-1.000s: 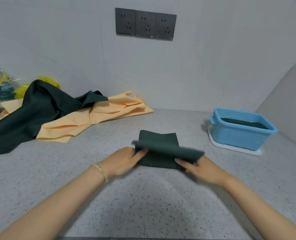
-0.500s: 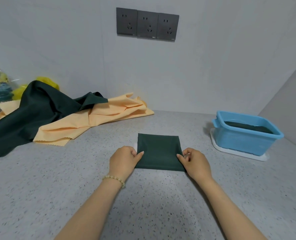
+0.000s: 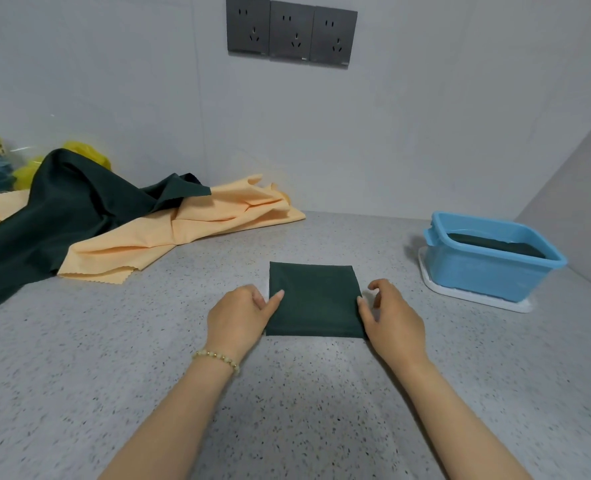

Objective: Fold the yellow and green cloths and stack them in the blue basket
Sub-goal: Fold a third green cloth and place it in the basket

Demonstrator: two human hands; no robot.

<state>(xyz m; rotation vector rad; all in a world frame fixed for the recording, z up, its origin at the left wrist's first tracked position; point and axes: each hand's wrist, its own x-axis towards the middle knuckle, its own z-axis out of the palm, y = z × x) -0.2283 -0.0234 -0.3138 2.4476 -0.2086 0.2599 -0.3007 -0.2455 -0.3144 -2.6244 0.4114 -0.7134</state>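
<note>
Folded green cloth now flat near the front middle of the worktop, lifted mid-fold a second ago. Left hand relaxed, thumb resting on its left edge. Right hand loose, fingers easing off the right edge. Probably ready for the blue basket by the right edge.

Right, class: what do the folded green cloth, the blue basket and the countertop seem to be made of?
Folded green cloth: thin fabric, perhaps microfibre, matt; it holds flat, crisp folds.
Blue basket: moulded plastic, faint sheen; smooth walls, rolled rim.
Countertop: grey speckled stone or composite, matt; the look cannot settle which.
</note>
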